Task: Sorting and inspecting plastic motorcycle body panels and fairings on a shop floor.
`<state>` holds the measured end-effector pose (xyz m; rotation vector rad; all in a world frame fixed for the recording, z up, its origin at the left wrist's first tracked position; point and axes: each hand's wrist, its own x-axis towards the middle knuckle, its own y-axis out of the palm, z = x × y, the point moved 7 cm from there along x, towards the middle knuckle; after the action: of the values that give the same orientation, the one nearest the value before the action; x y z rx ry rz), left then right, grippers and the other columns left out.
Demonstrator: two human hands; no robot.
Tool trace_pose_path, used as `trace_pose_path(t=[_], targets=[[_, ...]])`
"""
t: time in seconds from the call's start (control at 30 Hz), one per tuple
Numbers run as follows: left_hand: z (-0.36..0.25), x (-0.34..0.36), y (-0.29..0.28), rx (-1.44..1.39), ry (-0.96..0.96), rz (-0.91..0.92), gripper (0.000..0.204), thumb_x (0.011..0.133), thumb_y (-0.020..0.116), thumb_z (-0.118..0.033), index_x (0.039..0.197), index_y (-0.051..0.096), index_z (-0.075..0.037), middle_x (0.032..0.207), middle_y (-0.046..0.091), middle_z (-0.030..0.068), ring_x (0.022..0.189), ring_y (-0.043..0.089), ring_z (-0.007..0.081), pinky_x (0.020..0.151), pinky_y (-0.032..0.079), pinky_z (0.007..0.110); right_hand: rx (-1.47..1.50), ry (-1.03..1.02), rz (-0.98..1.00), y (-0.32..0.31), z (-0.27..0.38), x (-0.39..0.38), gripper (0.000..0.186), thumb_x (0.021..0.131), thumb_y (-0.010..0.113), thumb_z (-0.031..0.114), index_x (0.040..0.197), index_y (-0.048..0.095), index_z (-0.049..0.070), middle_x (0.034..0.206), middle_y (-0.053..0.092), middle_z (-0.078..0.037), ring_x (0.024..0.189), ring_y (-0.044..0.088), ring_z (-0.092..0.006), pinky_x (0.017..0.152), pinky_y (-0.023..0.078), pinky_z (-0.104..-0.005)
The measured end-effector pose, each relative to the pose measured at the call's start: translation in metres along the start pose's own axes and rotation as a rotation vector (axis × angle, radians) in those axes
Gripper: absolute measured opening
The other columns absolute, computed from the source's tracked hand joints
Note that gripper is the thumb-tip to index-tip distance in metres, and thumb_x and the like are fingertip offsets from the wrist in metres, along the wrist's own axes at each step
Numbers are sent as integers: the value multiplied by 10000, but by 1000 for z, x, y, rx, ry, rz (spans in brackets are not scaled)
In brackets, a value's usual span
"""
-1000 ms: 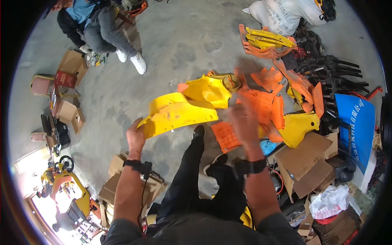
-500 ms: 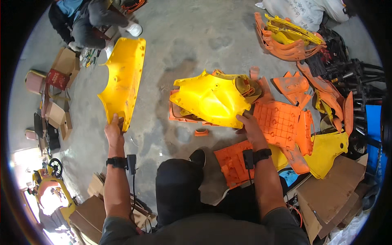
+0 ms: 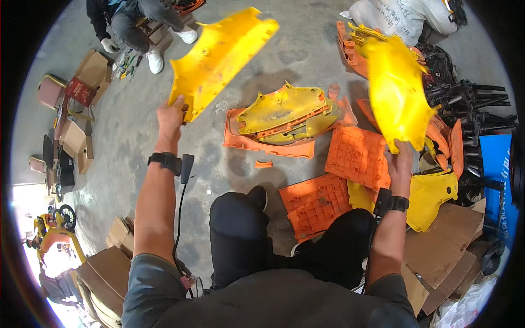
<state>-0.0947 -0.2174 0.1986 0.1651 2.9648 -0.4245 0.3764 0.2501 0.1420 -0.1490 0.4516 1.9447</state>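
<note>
My left hand (image 3: 171,116) grips the lower end of a long curved yellow plastic panel (image 3: 219,61), which tilts up and to the right above the floor. My right hand (image 3: 401,158) holds a second yellow plastic panel (image 3: 398,90) by its near end; it is blurred and hides part of the heap behind it. Between the hands, a pile of dusty yellow panels (image 3: 281,112) rests on an orange panel (image 3: 235,138) on the floor. Two orange grid-ribbed panels (image 3: 358,156) lie left of my right hand and below it.
Orange and yellow parts (image 3: 350,52) are heaped at the far right, beside black metal parts (image 3: 467,95) and a white sack (image 3: 391,19). A person (image 3: 145,22) sits at the far left near scattered tools (image 3: 127,64). Cardboard boxes (image 3: 440,243) stand at the near right.
Both panels have been lifted. The left one has swung right and away; the right one has come off the middle pile and moved right, over the heap.
</note>
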Motion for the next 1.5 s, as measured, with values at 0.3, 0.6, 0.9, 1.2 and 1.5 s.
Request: trace_pose_path(t=[0.3, 0.6, 0.9, 1.2, 1.5], targets=[[37, -21, 99, 389, 96, 326, 268, 857, 675, -226, 862, 667, 42, 677, 639, 91, 549, 574, 167, 499, 460, 330, 303, 212, -292, -109, -90, -27, 138, 889, 545, 76, 1024, 543, 45, 875, 632, -73, 696, 622, -174, 556, 498, -259], [107, -12, 142, 419, -102, 496, 266, 874, 656, -228, 870, 659, 39, 634, 623, 86, 488, 573, 181, 427, 459, 331, 132, 145, -257, -103, -64, -56, 158, 894, 538, 78, 1046, 530, 34, 885, 611, -80, 664, 597, -178, 533, 476, -265], [83, -12, 148, 885, 80, 398, 404, 811, 722, -285, 1075, 642, 10, 885, 691, 176, 808, 675, 288, 725, 534, 385, 60, 165, -317, -102, -61, -61, 141, 906, 525, 68, 1042, 529, 29, 882, 612, -81, 619, 580, -174, 505, 465, -275], [19, -102, 239, 1197, 975, 669, 894, 756, 686, -563, 1454, 366, -106, 1527, 272, 178, 1402, 241, 405, 1138, 230, 491, 23, 185, -223, -90, -72, -44, 194, 883, 546, 56, 1072, 508, 39, 891, 602, -76, 645, 583, -176, 517, 472, -268], [40, -85, 277, 1420, 787, 986, 845, 745, 714, -541, 1457, 386, -225, 1555, 188, 206, 1387, 249, 443, 1108, 287, 509, -14, 147, -196, -91, -79, -29, 150, 891, 529, 67, 1039, 508, 53, 860, 602, -68, 597, 564, -158, 469, 426, -253]])
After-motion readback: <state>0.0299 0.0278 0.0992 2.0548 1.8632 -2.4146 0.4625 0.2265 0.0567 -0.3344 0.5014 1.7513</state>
